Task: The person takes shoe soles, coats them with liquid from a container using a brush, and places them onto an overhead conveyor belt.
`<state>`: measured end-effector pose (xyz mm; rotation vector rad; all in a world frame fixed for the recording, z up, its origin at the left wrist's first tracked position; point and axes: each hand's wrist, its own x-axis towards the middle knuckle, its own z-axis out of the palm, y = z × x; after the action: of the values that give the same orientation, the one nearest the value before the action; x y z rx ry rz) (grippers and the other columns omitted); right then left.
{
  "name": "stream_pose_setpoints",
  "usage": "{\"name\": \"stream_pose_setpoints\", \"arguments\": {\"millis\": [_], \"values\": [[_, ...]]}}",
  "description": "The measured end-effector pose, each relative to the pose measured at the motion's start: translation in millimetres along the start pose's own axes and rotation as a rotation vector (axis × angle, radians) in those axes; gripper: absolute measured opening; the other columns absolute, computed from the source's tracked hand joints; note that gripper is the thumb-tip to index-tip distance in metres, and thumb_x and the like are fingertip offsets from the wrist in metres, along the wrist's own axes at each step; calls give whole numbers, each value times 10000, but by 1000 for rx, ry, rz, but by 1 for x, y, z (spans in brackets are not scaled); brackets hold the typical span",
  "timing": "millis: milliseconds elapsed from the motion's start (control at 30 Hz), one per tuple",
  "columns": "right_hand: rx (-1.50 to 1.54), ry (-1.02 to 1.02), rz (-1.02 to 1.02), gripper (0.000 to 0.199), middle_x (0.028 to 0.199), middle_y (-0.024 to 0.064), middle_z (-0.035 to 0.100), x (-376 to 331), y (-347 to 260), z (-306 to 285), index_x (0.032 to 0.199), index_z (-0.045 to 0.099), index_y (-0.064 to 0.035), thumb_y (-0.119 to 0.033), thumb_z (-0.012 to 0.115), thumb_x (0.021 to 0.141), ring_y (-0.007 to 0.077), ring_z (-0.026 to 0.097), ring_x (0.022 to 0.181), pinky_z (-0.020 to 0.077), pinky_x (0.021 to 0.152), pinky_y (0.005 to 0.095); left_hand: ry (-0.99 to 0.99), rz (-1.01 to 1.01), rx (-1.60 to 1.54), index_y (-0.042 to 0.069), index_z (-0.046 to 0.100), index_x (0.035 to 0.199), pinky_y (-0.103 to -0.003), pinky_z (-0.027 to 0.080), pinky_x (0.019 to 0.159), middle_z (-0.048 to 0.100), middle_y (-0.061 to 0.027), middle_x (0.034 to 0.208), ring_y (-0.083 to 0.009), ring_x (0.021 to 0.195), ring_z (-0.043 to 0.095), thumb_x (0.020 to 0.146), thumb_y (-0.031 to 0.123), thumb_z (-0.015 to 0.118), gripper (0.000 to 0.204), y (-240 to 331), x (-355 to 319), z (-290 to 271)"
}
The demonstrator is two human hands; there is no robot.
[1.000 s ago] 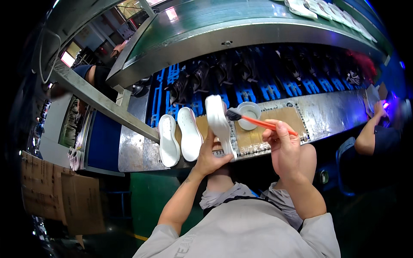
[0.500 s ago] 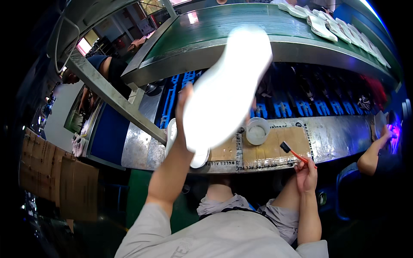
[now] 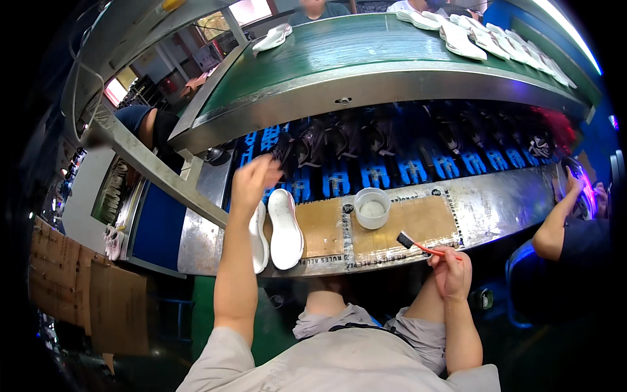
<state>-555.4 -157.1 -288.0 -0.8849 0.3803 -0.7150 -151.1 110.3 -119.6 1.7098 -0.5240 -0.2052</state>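
Note:
My left hand is raised over the left part of the bench, before the dark shoes; its fingers are loosely apart, slightly blurred, with nothing visible in them. Below it, two white shoe soles lie side by side, hollow side up, the left one partly behind my forearm. My right hand, near the bench's front edge, pinches a small brush by its red handle, the black bristles pointing left. Left of the brush head stands a round whitish tub with pale contents.
Taped cardboard covers part of the metal bench. Behind it, dark shoes sit along blue holders. Above runs a green belt bearing several white soles. A slanted metal post stands left; a person's arm is at right.
The white sole my left hand held up is out of that hand. A white sole now lies at the belt's left end, where none showed before. My right hand still holds the brush.

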Motion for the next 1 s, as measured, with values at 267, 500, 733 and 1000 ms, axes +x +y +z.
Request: {"name": "stream_pose_setpoints", "arguments": {"millis": [267, 500, 733, 1000], "values": [[-250, -102, 4, 291, 893, 110, 696, 28, -12, 34, 1111, 692, 75, -188, 605, 1025, 192, 648, 840, 509, 806, 310, 57, -424, 1073, -124, 732, 1012, -483, 545, 932, 712, -344, 1034, -475, 1029, 697, 748, 467, 800, 651, -154, -77, -92], [-918, -299, -164, 258, 930, 93, 756, 82, -44, 139, 1104, 744, 15, -182, 609, 1007, 166, 696, 879, 528, 786, 306, 181, -260, 1105, -140, 725, 1005, -461, 573, 873, 721, -343, 1007, -436, 983, 727, 651, 460, 875, 712, -171, -82, -92], [-1350, -295, -163, 199, 895, 188, 727, 103, -29, 165, 966, 751, -33, -211, 665, 945, 341, 684, 836, 536, 755, 423, 233, -580, -81, -63, 674, 1206, -464, 605, 784, 732, -209, 1082, -366, 889, 736, 853, 204, 726, 445, -209, -96, -127], [-1168, -207, -407, 167, 838, 113, 729, 94, -34, 152, 1042, 763, -49, -163, 669, 964, 237, 658, 688, 510, 658, 347, -46, -303, -1025, -45, 327, 1540, -537, 482, 1099, 543, -333, 1409, -450, 1257, 592, 771, 150, 546, 823, -101, -163, -78]]}}
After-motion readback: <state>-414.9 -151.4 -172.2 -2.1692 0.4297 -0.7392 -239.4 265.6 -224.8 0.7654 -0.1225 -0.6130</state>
